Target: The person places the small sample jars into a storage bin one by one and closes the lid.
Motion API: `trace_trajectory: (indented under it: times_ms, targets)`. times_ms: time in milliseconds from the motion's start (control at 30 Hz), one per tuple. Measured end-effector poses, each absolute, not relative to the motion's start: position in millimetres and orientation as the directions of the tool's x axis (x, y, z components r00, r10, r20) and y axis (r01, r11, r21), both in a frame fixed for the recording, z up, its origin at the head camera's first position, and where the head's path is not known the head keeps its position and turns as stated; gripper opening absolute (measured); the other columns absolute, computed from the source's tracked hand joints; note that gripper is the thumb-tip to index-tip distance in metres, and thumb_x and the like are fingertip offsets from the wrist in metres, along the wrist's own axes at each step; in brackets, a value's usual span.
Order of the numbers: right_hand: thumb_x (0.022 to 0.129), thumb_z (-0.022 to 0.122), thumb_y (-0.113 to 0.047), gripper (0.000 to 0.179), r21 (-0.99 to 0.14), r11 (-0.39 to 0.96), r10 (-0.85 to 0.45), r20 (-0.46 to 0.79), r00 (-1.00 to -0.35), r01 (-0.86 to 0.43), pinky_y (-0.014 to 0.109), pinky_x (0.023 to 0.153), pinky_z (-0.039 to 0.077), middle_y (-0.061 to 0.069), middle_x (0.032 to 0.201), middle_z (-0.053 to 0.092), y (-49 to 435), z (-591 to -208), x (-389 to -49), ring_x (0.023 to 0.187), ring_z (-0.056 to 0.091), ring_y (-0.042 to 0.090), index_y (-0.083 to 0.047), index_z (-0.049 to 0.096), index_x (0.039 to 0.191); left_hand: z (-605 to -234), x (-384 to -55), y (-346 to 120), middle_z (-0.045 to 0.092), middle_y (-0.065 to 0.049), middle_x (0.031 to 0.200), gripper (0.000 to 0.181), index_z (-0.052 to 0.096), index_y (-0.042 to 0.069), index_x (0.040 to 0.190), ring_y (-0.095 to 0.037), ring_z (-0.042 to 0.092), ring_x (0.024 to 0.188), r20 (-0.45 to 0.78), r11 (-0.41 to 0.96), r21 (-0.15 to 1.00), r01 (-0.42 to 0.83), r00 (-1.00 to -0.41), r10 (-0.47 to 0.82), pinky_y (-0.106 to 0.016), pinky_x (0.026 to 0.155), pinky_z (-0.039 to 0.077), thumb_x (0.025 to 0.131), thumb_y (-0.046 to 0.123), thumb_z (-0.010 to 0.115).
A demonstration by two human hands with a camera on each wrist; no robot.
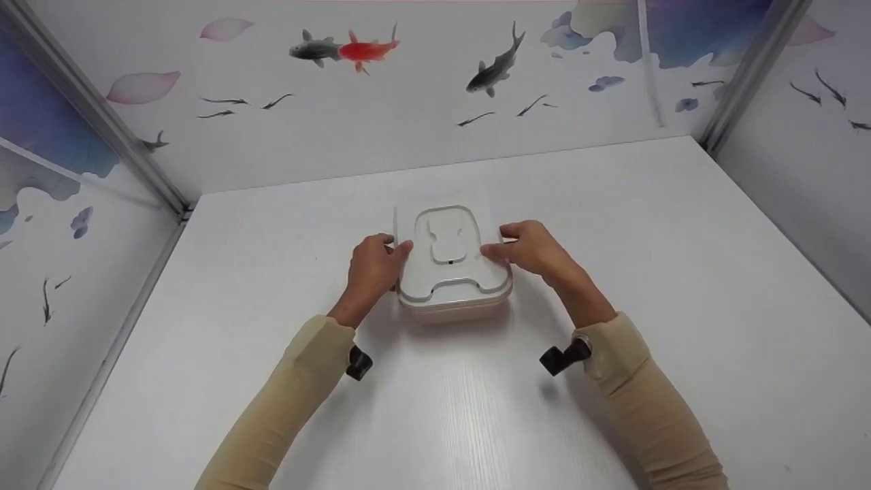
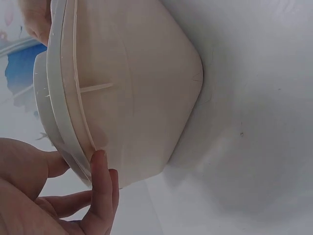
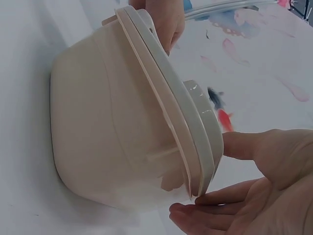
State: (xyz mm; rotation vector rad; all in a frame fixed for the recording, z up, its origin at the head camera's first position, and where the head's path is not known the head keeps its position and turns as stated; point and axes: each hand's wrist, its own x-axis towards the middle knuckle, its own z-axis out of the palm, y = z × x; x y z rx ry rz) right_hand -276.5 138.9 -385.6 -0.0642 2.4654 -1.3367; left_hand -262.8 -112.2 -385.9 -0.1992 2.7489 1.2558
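Note:
A pale beige plastic storage box [image 1: 456,314] stands upright on the table, a white lid [image 1: 442,273] on top with raised outlines and a notch in the near one. On its left side, my left hand [image 1: 372,264] pinches the lid's edge, thumb above and fingers below the rim, as the left wrist view also shows. Opposite, my right hand [image 1: 534,248] holds the other edge the same way, its thumb on the lid's top. From the right wrist view, the box body [image 3: 93,112] shows smooth sides, with the lid's edge close along its rim.
White tabletop [image 1: 449,415] surrounds the box. A white back wall [image 1: 381,129] painted with fish rises behind it, with similar side walls and metal corner posts [image 1: 755,75]. Small black cameras [image 1: 565,355] sit at both sleeve cuffs.

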Motion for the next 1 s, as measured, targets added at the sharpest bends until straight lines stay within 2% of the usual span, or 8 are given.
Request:
trace_trajectory:
  times_ms: [167, 267, 433, 767, 867, 967, 1000]
  targets:
    - [0.095, 0.068, -0.03, 0.073, -0.795, 0.598, -0.215, -0.28, -0.936, 0.1, 0.048, 0.113, 0.046, 0.02, 0.157, 0.041, 136.7, -386.5, -278.1, 0.129, 0.057, 0.036, 0.004, 0.037, 0.152, -390.7, -261.1, -116.6, 0.067, -0.017, 0.12, 0.054, 0.048, -0.001, 0.145, -0.019, 0.067, 0.084, -0.167, 0.614, 0.77, -0.173, -0.984, -0.068, -0.025, 0.058, 0.06, 0.103, 0.032, 0.057]
    - [0.095, 0.069, -0.031, 0.072, -0.796, 0.6, -0.229, -0.269, -0.936, 0.082, 0.047, 0.11, 0.049, 0.019, 0.154, 0.046, 136.0, -387.8, -279.3, 0.125, 0.059, 0.033, 0.003, 0.038, 0.152, -393.3, -260.2, -118.7, 0.067, -0.016, 0.118, 0.054, 0.048, 0.0, 0.145, -0.019, 0.067, 0.084, -0.173, 0.596, 0.783, -0.181, -0.982, -0.07, -0.025, 0.057, 0.06, 0.103, 0.032, 0.056]
    - [0.096, 0.069, -0.031, 0.071, -0.804, 0.591, -0.259, -0.255, -0.932, 0.055, 0.043, 0.106, 0.053, 0.017, 0.15, 0.051, 136.2, -390.8, -282.0, 0.126, 0.058, 0.028, 0.001, 0.039, 0.152, -396.1, -259.7, -121.0, 0.068, -0.016, 0.114, 0.053, 0.049, 0.0, 0.145, -0.019, 0.066, 0.081, -0.164, 0.572, 0.801, -0.176, -0.984, -0.072, -0.026, 0.055, 0.06, 0.103, 0.032, 0.056]
    - [0.096, 0.068, -0.035, 0.077, -0.808, 0.583, -0.271, -0.291, -0.918, 0.084, 0.043, 0.106, 0.052, 0.02, 0.153, 0.046, 147.0, -392.4, -281.3, 0.129, 0.057, 0.029, -0.002, 0.032, 0.156, -402.0, -259.6, -119.5, 0.069, -0.015, 0.109, 0.059, 0.047, 0.0, 0.147, -0.019, 0.068, 0.078, -0.106, 0.585, 0.804, -0.104, -0.994, -0.031, -0.028, 0.051, 0.059, 0.102, 0.037, 0.058]
    - [0.097, 0.065, -0.038, 0.075, -0.797, 0.599, -0.266, -0.286, -0.921, 0.074, 0.044, 0.105, 0.052, 0.021, 0.153, 0.045, 150.2, -390.5, -280.3, 0.131, 0.055, 0.03, -0.002, 0.033, 0.155, -403.0, -260.7, -120.2, 0.069, -0.011, 0.095, 0.056, 0.052, 0.002, 0.144, -0.015, 0.063, 0.069, -0.073, 0.623, 0.778, -0.08, -0.997, -0.037, -0.025, 0.049, 0.057, 0.103, 0.04, 0.055]
    - [0.1, 0.059, -0.043, 0.072, -0.789, 0.611, -0.254, -0.271, -0.928, 0.064, 0.046, 0.105, 0.052, 0.021, 0.154, 0.044, 153.9, -386.7, -280.6, 0.132, 0.053, 0.033, -0.002, 0.036, 0.154, -401.9, -263.4, -122.3, 0.069, -0.01, 0.091, 0.054, 0.055, 0.003, 0.142, -0.015, 0.061, 0.062, 0.0, 0.672, 0.739, -0.043, -0.998, -0.064, -0.025, 0.05, 0.055, 0.106, 0.042, 0.048]
    - [0.101, 0.057, -0.044, 0.07, -0.788, 0.613, -0.246, -0.263, -0.933, 0.06, 0.046, 0.106, 0.052, 0.021, 0.155, 0.044, 154.9, -385.8, -281.3, 0.133, 0.053, 0.033, -0.002, 0.037, 0.153, -401.0, -265.0, -123.1, 0.07, -0.011, 0.093, 0.054, 0.056, 0.003, 0.141, -0.015, 0.061, 0.064, 0.04, 0.692, 0.722, -0.022, -0.997, -0.073, -0.026, 0.053, 0.055, 0.106, 0.042, 0.046]
